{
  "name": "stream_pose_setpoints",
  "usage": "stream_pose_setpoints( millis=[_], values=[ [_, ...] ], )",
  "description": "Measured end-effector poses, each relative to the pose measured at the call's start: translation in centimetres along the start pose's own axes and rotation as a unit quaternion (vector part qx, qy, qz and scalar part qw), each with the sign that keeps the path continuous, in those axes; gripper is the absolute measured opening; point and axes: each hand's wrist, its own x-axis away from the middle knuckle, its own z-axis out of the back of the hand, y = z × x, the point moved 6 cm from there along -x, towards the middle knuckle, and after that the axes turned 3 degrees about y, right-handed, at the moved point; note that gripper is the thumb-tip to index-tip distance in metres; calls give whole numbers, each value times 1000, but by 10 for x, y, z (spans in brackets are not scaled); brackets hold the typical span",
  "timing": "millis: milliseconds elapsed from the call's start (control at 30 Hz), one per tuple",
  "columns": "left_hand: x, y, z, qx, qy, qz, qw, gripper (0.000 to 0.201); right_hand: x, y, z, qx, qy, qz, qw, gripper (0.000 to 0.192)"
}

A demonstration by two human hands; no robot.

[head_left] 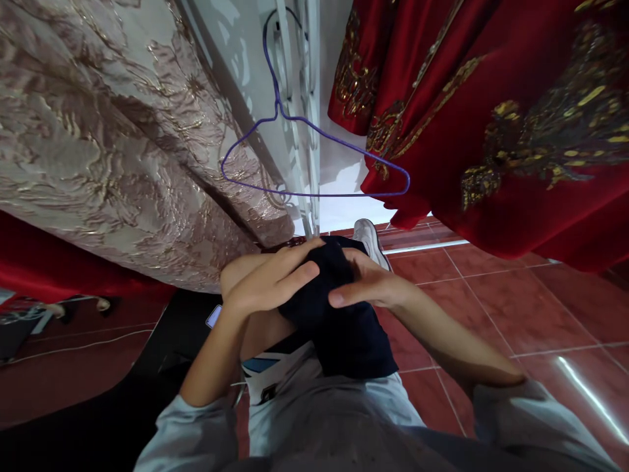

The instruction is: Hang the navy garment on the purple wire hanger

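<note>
Right now the left hand (268,282) and the right hand (366,282) both press fingers down on a dark navy garment (344,328), clasping its bunched top from opposite sides over the raised knee. Its length hangs from the hands down toward the body. Above and beyond them, well apart, hangs an empty purple wire hanger (314,160), between the beige brocade fabric (108,131) and the red embroidered garment (515,111).

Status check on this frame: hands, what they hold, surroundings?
Left hand and right hand both gripping dark garment over lap. Purple hanger hangs bare above. Red embroidered garment alongside.
</note>
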Motion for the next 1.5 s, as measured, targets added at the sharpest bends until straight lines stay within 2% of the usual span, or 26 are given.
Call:
stream_pose_setpoints(
  millis=[100, 133, 200, 267, 333, 400, 467, 533, 600, 700, 800, 833, 900, 967, 1033, 1133, 1233, 1333, 1400, 1433, 1500],
  values=[
    [13, -25, 7, -41, -68, 35, 996, 23, 2, -20, 8, -6, 67, 7, 998, 22],
    [18, -32, 12, -42, -73, 48, 995, 18, 2, -31, 12, 14, 78, 24, 997, 19],
    [29, -43, 28, -30, -45, 76, 996, 17, 0, -58, 23, 103, 101, 87, 986, 15],
    [40, -52, 47, -34, -11, 101, 994, 20, -6, -83, 35, 214, 144, 172, 951, 15],
    [50, -59, 66, -77, 13, 120, 990, 19, -20, -95, 44, 297, 179, 244, 906, 12],
    [60, -71, 84, -143, 22, 151, 978, 18, -44, -90, 52, 342, 194, 288, 873, 28],
    [69, -87, 97, -207, 16, 194, 959, 19, -72, -73, 63, 358, 211, 310, 855, 42],
    [79, -102, 106, -246, 9, 226, 942, 16, -95, -50, 77, 343, 241, 294, 859, 33],
    [87, -111, 113, -269, 28, 226, 936, 9, -107, -29, 91, 334, 257, 247, 873, 17],
    [93, -107, 122, -322, 94, 204, 920, 21, -94, -23, 104, 365, 275, 228, 860, 20],
    [88, -86, 130, -385, 204, 179, 882, 33, -61, -44, 111, 402, 321, 251, 820, 32],
    [83, -76, 130, -390, 235, 159, 876, 33, -51, -52, 112, 410, 335, 254, 810, 34],
    [67, -57, 127, -378, 268, 102, 880, 25, -35, -66, 113, 416, 352, 256, 798, 35],
    [51, -43, 125, -357, 288, 54, 887, 20, -27, -74, 111, 415, 350, 253, 801, 37],
    [39, -39, 132, -340, 328, 38, 881, 21, -25, -75, 107, 407, 337, 244, 813, 37],
    [31, -56, 153, -301, 383, 60, 871, 21, -27, -71, 100, 407, 316, 234, 824, 32],
    [26, -86, 169, -259, 342, 129, 894, 18, -25, -73, 93, 443, 324, 244, 800, 35],
    [25, -102, 167, -267, 227, 228, 909, 20, -22, -76, 93, 471, 347, 250, 771, 37],
    [24, -93, 159, -312, 169, 250, 901, 12, -22, -74, 96, 470, 350, 246, 772, 35],
    [22, -82, 155, -333, 166, 230, 899, 8, -23, -73, 96, 465, 347, 243, 778, 34],
    [13, -52, 148, -346, 209, 136, 905, 14, -26, -68, 97, 445, 338, 235, 796, 31]
  ],
)
